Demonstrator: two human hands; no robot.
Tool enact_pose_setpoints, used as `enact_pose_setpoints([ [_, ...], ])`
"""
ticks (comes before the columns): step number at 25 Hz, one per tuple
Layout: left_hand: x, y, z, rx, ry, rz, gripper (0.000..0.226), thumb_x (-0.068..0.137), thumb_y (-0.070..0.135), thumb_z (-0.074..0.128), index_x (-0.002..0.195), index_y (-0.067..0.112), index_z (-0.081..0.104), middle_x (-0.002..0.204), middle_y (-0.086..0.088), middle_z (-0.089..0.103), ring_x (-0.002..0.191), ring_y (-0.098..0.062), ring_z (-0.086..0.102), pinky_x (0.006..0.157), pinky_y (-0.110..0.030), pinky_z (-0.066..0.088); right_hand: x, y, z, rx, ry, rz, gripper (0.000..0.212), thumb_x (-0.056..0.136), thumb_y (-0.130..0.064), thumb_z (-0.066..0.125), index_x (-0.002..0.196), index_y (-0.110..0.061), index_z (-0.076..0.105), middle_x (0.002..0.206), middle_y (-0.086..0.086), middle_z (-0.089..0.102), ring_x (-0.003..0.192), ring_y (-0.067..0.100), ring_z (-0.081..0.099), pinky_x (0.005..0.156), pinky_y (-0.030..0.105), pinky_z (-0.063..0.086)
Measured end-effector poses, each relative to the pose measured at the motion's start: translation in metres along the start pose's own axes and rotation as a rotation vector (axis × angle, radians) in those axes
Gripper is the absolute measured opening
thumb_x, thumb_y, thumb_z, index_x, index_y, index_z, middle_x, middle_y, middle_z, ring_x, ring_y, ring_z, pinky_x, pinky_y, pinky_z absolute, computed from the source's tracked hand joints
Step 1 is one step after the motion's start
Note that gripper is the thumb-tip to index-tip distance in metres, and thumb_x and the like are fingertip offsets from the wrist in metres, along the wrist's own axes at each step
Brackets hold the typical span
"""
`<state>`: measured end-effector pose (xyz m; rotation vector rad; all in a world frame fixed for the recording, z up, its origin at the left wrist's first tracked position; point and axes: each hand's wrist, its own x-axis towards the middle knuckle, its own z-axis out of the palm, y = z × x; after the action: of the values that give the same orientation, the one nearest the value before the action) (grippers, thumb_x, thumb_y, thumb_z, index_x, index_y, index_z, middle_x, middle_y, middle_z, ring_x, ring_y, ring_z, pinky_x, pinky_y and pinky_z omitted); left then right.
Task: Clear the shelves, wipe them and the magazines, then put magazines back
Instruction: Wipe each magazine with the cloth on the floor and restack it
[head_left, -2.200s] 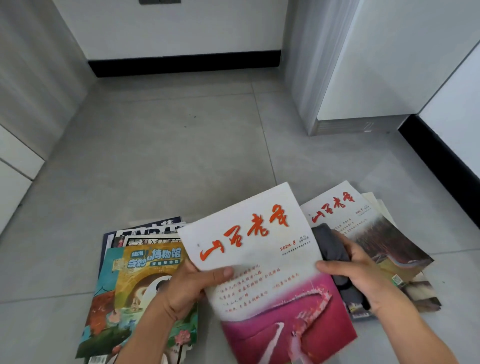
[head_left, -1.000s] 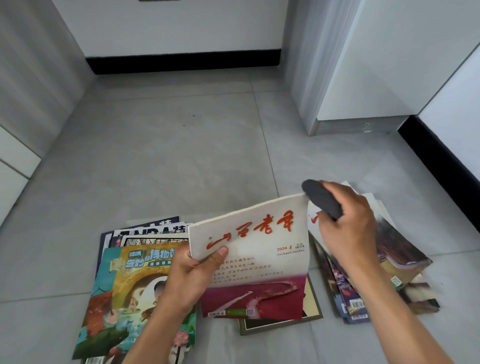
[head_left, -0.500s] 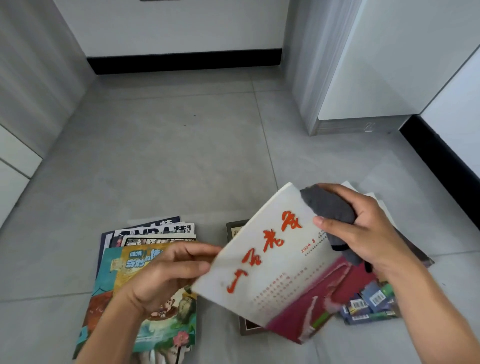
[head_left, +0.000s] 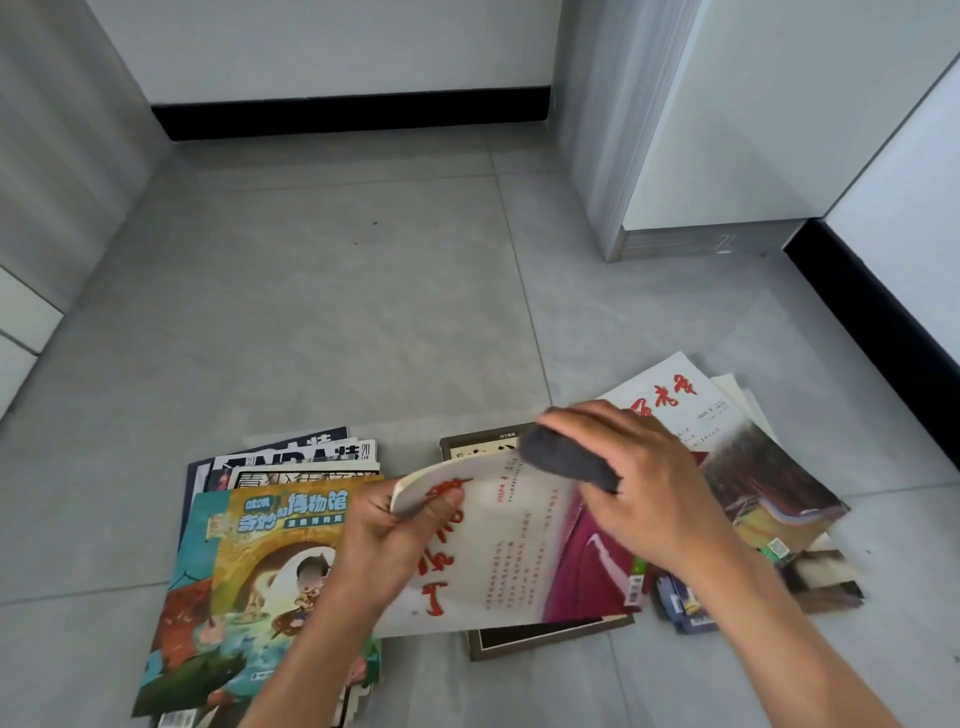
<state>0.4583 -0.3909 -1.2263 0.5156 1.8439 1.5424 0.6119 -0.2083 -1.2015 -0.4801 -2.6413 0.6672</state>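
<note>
I hold a white and magenta magazine (head_left: 524, 551) with red calligraphy above the floor, turned sideways. My left hand (head_left: 395, 540) grips its left edge, thumb on the cover. My right hand (head_left: 639, 483) holds a dark grey cloth (head_left: 563, 460) and presses it on the magazine's upper right edge. A stack of magazines (head_left: 260, 571) with a colourful cartoon cover on top lies to the left on the floor. Another loose pile (head_left: 753, 478), topped by a similar white magazine with red characters, lies to the right.
A dark-framed book (head_left: 540, 639) lies on the grey tiled floor (head_left: 337, 312) under the held magazine. A grey cabinet base (head_left: 675, 239) stands at the back right. Black skirting (head_left: 353, 111) runs along the far wall and right wall.
The magazine has been rotated sideways in my hands. My left hand shifted its grip from the lower corner to the spine edge. My right hand with the cloth moved onto the cover's upper edge.
</note>
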Motion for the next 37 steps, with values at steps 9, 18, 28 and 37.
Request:
enact_pose_setpoints([
  [9,0.002,-0.020,-0.024,-0.231,0.219,-0.153,0.010,0.079,0.005,0.069,0.087,0.011,0.068,0.078,-0.009,0.076,0.067,-0.026,0.074,0.053,-0.037,0.060,-0.037,0.057,0.003,0.957,0.224,0.721,0.052,0.081,-0.002,0.071,0.122,-0.032,0.062,0.109,-0.007,0.075,0.103,0.014,0.070,0.082,0.029,0.055],
  [18,0.018,-0.008,-0.061,0.040,-0.573,-0.336,0.060,0.063,0.033,0.090,0.117,0.016,0.070,0.113,-0.007,0.073,0.104,-0.025,0.070,0.087,-0.032,0.056,-0.020,0.043,-0.031,0.657,-0.058,0.577,0.054,0.079,0.008,0.075,0.109,-0.037,0.067,0.102,-0.018,0.075,0.096,0.000,0.069,0.077,0.010,0.050],
  [28,0.007,-0.017,0.010,0.017,-0.098,0.010,0.012,0.079,0.026,0.071,0.084,0.020,0.079,0.081,-0.007,0.076,0.074,-0.022,0.071,0.069,-0.038,0.057,-0.003,0.008,-0.001,0.325,-0.199,0.196,0.062,0.085,-0.004,0.071,0.127,-0.047,0.056,0.119,-0.020,0.065,0.099,-0.002,0.064,0.080,0.018,0.050],
  [37,0.009,-0.021,0.021,0.004,0.029,-0.071,0.008,0.085,0.022,0.069,0.083,0.024,0.076,0.081,0.000,0.075,0.071,-0.008,0.068,0.066,-0.023,0.055,-0.038,0.061,-0.009,0.515,-0.214,0.581,0.043,0.083,-0.004,0.077,0.110,-0.037,0.071,0.103,-0.009,0.074,0.097,0.011,0.070,0.085,0.043,0.059],
])
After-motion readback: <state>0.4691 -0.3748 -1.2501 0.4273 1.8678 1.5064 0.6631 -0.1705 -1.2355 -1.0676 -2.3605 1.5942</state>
